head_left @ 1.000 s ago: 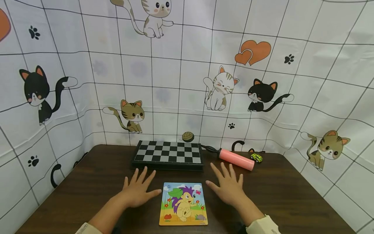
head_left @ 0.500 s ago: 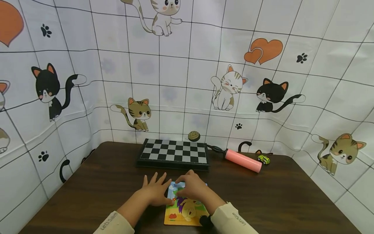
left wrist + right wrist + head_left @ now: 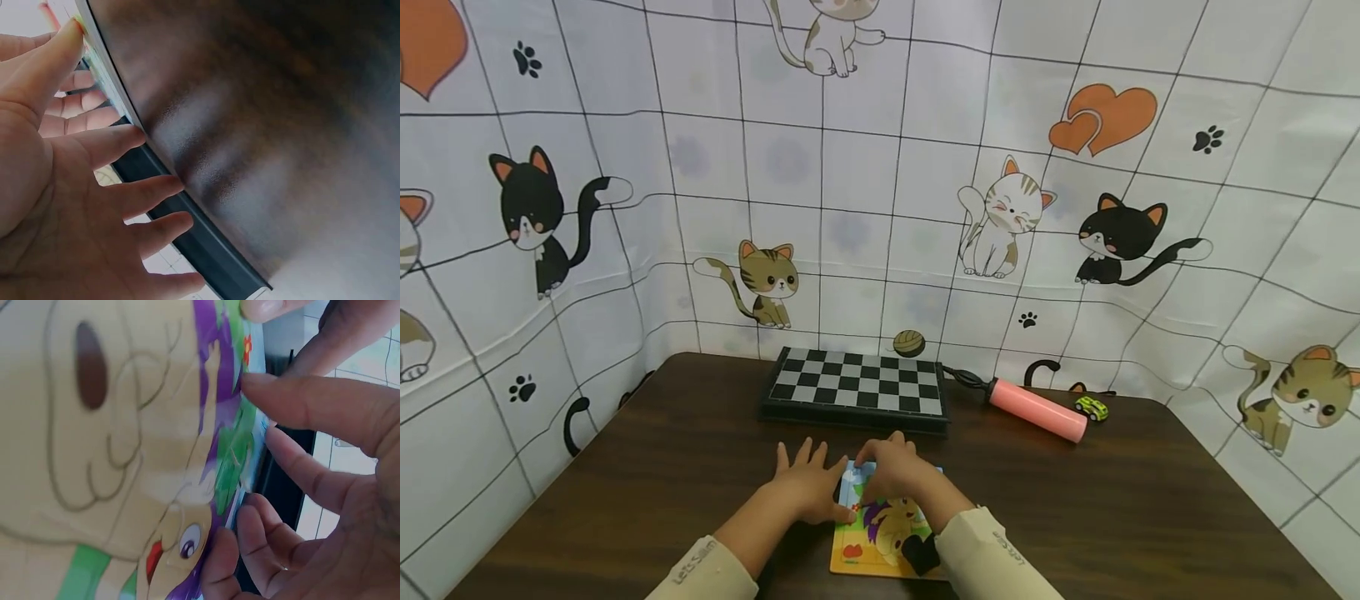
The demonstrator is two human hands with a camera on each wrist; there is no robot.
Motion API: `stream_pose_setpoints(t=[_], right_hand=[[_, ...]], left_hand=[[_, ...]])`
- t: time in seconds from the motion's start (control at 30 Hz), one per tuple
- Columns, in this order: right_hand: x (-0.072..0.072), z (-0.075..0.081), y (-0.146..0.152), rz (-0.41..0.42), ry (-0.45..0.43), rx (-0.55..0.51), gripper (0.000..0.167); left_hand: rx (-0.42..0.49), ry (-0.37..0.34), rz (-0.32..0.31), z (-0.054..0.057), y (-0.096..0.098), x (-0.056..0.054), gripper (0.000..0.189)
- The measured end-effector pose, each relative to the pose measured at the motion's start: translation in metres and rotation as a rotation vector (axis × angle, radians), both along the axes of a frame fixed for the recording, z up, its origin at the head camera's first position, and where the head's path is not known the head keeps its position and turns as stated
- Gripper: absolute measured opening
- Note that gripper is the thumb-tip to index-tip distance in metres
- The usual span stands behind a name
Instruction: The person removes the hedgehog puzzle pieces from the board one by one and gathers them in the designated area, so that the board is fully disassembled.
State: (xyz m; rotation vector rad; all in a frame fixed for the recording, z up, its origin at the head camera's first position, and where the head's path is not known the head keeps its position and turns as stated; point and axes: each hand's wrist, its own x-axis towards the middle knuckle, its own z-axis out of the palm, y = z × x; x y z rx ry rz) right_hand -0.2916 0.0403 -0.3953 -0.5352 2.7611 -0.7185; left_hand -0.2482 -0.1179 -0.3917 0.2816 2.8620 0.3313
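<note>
A flat jigsaw puzzle point(image 3: 868, 560) with a purple-haired hedgehog picture lies on the table, partly covered by both hands. My left hand point(image 3: 805, 490) spreads its fingers at the puzzle's left side, its thumb on the left edge. In the left wrist view, the left fingers point(image 3: 147, 194) are straight and apart. Bent over the puzzle's upper part is my right hand point(image 3: 897, 473). Its thumb and fingertips point(image 3: 275, 394) touch the picture around the green leaf point(image 3: 234, 465) near the top, with a gap between thumb and forefinger. Whether they pinch a piece cannot be told.
Behind the hands lies a black-and-white chessboard case point(image 3: 857, 383). To its right are a pink hand pump point(image 3: 1037, 410) with a black cord and a small green toy car point(image 3: 1091, 407). A cat-patterned curtain point(image 3: 850, 208) surrounds the brown table point(image 3: 1075, 517).
My right hand has come in from the right side of the puzzle onto its upper part. My left hand has moved closer, its thumb now on the left edge. The head view has shifted slightly.
</note>
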Motion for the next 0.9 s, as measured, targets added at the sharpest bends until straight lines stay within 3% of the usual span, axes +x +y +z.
stream_pose_setpoints(t=[0.17,0.47,0.6,0.73,0.9], right_hand=[[0.0,0.001,-0.002,-0.015,-0.004,-0.037,0.039],[-0.001,-0.003,0.008,-0.04,-0.01,-0.313,0.007],[-0.007,-0.004,0.025,-0.058,-0.1,-0.448,0.013],[-0.02,-0.006,0.053,-0.198,-0.167,-0.497,0.019],[-0.034,-0.008,0.102,-0.35,-0.122,-0.413,0.023]], left_hand=[[-0.001,0.001,0.003,0.001,0.001,0.0,0.079],[-0.018,0.015,0.01,0.004,0.004,0.003,0.078],[-0.015,0.011,0.011,0.005,0.004,0.004,0.079],[-0.015,0.017,0.02,0.004,0.005,0.003,0.079],[-0.02,0.02,0.025,0.003,0.006,0.003,0.079]])
